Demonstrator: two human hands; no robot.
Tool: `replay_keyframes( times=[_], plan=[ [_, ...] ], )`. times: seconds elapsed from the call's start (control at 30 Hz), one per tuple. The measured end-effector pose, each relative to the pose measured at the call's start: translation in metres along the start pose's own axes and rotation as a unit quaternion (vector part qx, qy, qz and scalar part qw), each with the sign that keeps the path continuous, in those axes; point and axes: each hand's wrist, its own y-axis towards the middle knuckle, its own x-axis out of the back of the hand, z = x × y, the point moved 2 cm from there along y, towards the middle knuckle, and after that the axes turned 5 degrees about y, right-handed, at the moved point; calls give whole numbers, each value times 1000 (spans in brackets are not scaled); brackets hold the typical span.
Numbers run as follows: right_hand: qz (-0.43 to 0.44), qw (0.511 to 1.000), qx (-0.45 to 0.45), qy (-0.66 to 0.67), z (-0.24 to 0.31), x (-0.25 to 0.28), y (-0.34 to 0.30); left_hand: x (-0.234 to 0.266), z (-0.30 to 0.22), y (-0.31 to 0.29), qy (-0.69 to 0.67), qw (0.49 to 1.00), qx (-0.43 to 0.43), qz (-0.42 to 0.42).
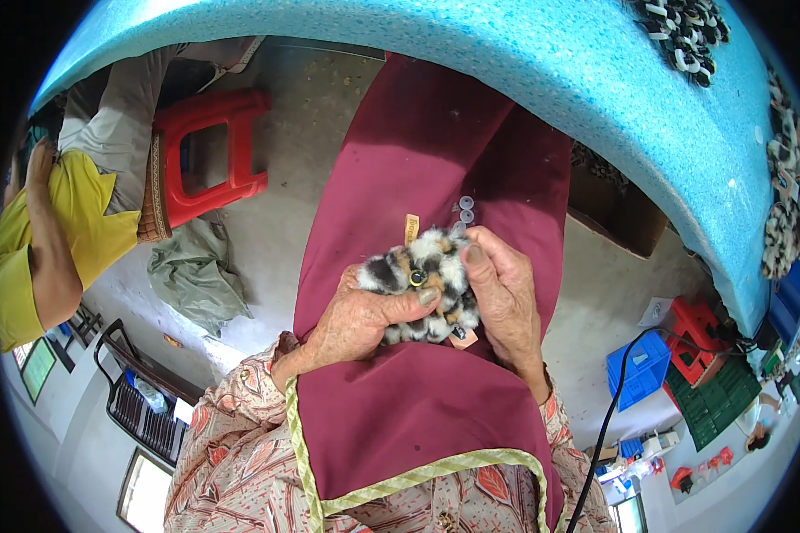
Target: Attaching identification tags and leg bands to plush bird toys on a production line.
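Over my lap, both hands hold a small plush animal (pixel 431 258) with black, white and orange-brown patched fur. A round yellow-rimmed eye with a dark centre shows on it. My left hand (pixel 364 313) grips its left side, the thumb pressed across the fur below the eye. On the other side my right hand (pixel 505 293) pinches the plush near its top, thumb and fingers bent. A small tan tag (pixel 412 228) sticks up from the plush. Just above it, small clear plastic discs (pixel 467 210) lie on the maroon apron (pixel 391 169). My fingers hide part of the toy.
A speckled blue table (pixel 507 53) curves across the far side, with piles of patterned plush pieces (pixel 787 191) at its right. A person in yellow (pixel 89 213) sits at left near a red stool (pixel 213 160). At right are a cardboard box (pixel 618 209), a blue crate (pixel 638 369) and a black cable (pixel 615 404).
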Motion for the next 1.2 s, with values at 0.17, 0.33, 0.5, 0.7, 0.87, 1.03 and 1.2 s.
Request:
replay_keyframes(
  times=[0.17, 0.33, 0.5, 0.7, 0.87, 1.03, 1.2],
  plan=[
    [2, 999, 51, -20, -6, -1, -1, 2, 6, 3, -70, 996, 31, 40],
    [-19, 995, 90, -27, -3, 0, 1, -3, -2, 3, -40, 998, 25, 32],
    [-45, 997, 56, -6, 20, -7, -10, -9, -11, -1, 31, 998, -3, 54],
    [10, 959, 217, -182, 31, 8, -4, 2, -9, 6, 24, 997, -61, 27],
    [-122, 893, 354, -248, 133, 48, -21, -1, -24, 7, 30, 993, -112, 13],
    [-224, 809, 452, -303, 191, 76, 10, 1, -26, 12, 30, 992, -124, 11],
    [-203, 792, 427, -387, 200, 67, 32, 6, -27, 17, 1, 992, -124, 1]
  ],
)
